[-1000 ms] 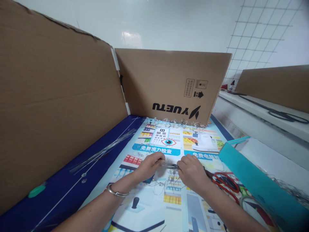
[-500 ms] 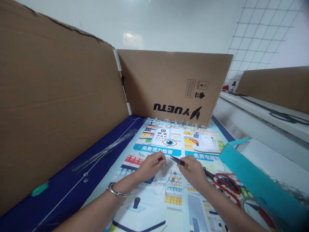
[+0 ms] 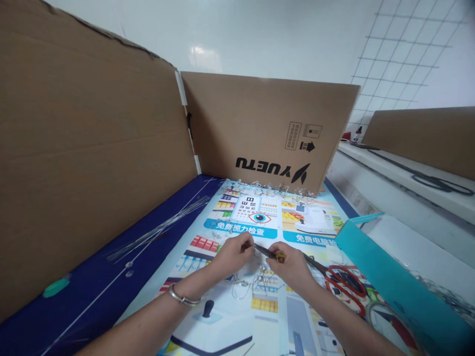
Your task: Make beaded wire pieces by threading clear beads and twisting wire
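Observation:
My left hand, with a silver bangle on the wrist, is pinched closed on something too small to make out. In my right hand are small dark pliers with a bit of yellow on the handle. Their tip points left and reaches the fingertips of my left hand. Below both hands, thin wire loops with small clear beads lie on the printed sheet.
Red-handled scissors and a round roll lie right of my right hand, beside a teal box holding wire pieces. Cardboard panels stand behind and left. Long thin wires lie on the blue surface.
My right hand has moved slightly left, bringing the pliers' tip from a small gap right up to my left fingertips. My left hand has hardly moved.

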Demonstrator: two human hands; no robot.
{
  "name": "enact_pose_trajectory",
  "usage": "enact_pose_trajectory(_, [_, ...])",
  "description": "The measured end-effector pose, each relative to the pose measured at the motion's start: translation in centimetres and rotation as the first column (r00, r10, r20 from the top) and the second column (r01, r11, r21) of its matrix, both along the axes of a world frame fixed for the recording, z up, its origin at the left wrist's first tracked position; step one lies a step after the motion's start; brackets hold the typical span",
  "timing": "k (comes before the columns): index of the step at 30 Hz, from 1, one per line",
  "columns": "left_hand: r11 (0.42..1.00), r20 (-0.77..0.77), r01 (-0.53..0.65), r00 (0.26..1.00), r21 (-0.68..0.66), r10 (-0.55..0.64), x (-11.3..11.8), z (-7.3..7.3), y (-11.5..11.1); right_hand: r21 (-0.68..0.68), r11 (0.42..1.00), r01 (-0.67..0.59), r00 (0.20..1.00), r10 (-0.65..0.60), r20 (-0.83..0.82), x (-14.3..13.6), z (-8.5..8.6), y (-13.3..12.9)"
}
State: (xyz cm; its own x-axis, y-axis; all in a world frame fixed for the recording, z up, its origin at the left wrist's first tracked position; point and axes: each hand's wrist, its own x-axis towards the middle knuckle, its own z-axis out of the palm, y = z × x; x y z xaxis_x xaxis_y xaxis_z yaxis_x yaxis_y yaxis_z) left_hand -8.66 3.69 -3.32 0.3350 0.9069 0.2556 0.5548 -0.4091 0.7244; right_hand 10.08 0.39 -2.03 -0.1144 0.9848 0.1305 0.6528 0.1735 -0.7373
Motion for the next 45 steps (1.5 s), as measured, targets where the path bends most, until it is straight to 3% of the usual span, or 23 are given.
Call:
enact_pose_trajectory(10, [0.995,0.049,0.056,0.997,-0.086,-0.052,0.0,0.0,0.0,0.052,0.998,-0.028,0.997,0.024,0.07,0.1,-0.1,0.0])
enact_pose_trajectory(15, [0.998,0.025,0.003,1.0,-0.062,-0.002,0.0,0.2,-0.1,0.017,0.999,-0.045,0.998,0.044,0.046,0.8,0.9,0.5])
enact_pose_trajectory(19, [0.996,0.022,-0.085,0.996,-0.038,0.086,0.1,0.2,-0.1,0.037,0.985,-0.166,0.957,0.152,0.249,1.3,3.4,0.1])
enact_pose_trajectory(24, [0.982,0.04,-0.189,0.981,0.006,0.189,-0.3,0.3,0.1,0.049,0.949,-0.312,0.792,0.231,0.566,0.6,5.1,-1.6])
enact_pose_trajectory(28, [0.971,0.026,-0.238,0.971,0.011,0.238,-0.4,0.4,0.3,0.061,0.932,-0.358,0.646,0.2,0.737,-0.3,4.8,-2.5])
enact_pose_trajectory(32, [0.964,0.005,-0.264,0.964,-0.019,0.264,-0.3,0.6,0.0,0.088,0.937,-0.338,0.577,0.132,0.806,0.1,4.2,-2.1])
enact_pose_trajectory(37, [0.958,-0.024,-0.285,0.958,-0.032,0.284,0.0,0.9,-0.4,0.108,0.938,-0.33,0.534,0.091,0.84,1.2,3.5,-1.0])
enact_pose_trajectory(45, [0.962,0.01,-0.268,0.963,-0.055,0.269,-0.1,0.6,-0.1,0.173,0.935,-0.309,0.538,0.022,0.842,1.8,2.6,-0.1])
